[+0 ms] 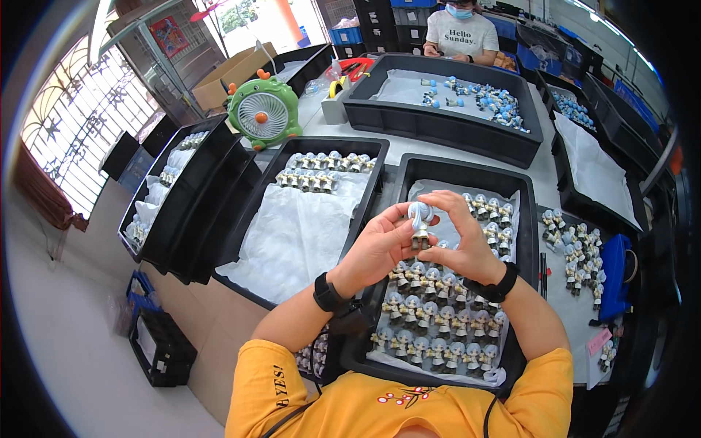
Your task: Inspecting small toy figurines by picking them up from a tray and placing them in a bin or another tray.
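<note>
A small figurine (420, 228) with pale blue-grey hair and a white-and-gold outfit stands upright between my two hands. My left hand (376, 244) is closed on it, thumb and fingers pinching it from the left. Curved around its right side, my right hand (466, 248) has the fingers near the hair and the thumb near the base. Both hands are above a black tray (523, 219) lined with white sheet, where rows of similar figurines (442, 320) stand. My right forearm and hand hide part of the rows.
Left of it, another black tray (381, 157) holds two rows of figurines at its far end. More figurines (577, 252) lie on the table at right, by a blue object (615, 277). Beyond are a green fan (264, 111), a large tray (438, 120) of blue-topped pieces and a person (461, 36).
</note>
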`<state>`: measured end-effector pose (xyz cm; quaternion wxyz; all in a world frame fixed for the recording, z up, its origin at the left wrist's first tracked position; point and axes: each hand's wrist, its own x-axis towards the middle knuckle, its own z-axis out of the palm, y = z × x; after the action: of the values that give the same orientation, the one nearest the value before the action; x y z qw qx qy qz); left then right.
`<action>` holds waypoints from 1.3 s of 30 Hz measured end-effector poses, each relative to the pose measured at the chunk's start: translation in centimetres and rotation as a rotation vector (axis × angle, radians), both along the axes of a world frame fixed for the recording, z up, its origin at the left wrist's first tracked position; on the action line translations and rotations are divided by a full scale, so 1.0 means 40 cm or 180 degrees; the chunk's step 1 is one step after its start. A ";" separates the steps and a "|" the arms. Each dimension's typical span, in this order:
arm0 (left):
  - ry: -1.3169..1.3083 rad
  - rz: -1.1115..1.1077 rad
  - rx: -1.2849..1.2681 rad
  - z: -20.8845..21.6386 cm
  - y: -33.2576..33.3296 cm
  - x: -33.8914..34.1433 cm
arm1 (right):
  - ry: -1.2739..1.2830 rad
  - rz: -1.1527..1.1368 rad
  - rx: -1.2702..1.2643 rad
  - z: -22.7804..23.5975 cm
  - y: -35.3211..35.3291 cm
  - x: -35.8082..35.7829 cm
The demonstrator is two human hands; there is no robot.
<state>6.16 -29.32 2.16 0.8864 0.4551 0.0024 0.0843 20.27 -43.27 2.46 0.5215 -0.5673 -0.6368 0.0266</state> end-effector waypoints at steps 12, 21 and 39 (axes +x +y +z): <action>0.1114 0.2352 0.4058 -0.041 0.423 0.135 | 0.0586 -0.0891 -0.0098 -0.047 0.021 0.100; 0.2780 0.1802 0.5958 -0.113 0.480 0.169 | 0.0619 -0.1092 -0.0177 -0.057 0.018 0.125; 0.2894 0.1674 0.5931 -0.141 0.484 0.148 | 0.0561 -0.1471 -0.0130 -0.089 0.034 0.154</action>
<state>12.07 -9.97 -3.48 0.0592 0.9268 0.3653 0.0638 26.45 -41.90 -1.11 0.5556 -0.7038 -0.4415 -0.0311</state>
